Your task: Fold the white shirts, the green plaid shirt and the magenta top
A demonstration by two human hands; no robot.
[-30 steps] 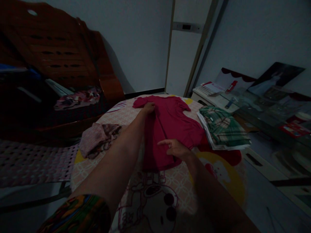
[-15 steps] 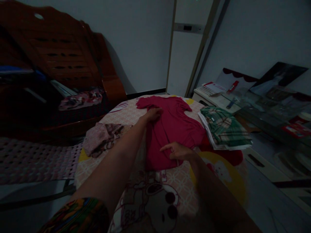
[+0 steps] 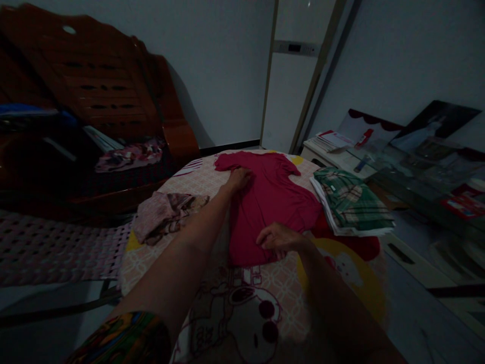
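A pink short-sleeved shirt (image 3: 273, 192) lies spread on the cloth-covered table, one side folded inward and its surface wrinkled. At the shirt's left edge, just below the sleeve, my left hand (image 3: 240, 179) is closed on the fabric with its fingers curled. Near the lower part of the shirt, my right hand (image 3: 279, 238) rests on the cloth. Its fingers are loosely bent and apart, with no fabric visibly gripped.
A crumpled light-coloured garment (image 3: 162, 215) lies at the table's left. Folded clothes with a green plaid one on top (image 3: 350, 197) sit at the right edge. Beyond are a wooden bench (image 3: 109, 86), a woven seat (image 3: 64, 247) and a glass-topped cabinet (image 3: 409, 177).
My right hand's outstretched index finger has drawn back and bent toward the others. The left hand stays at the shirt's left edge. The view has shifted slightly.
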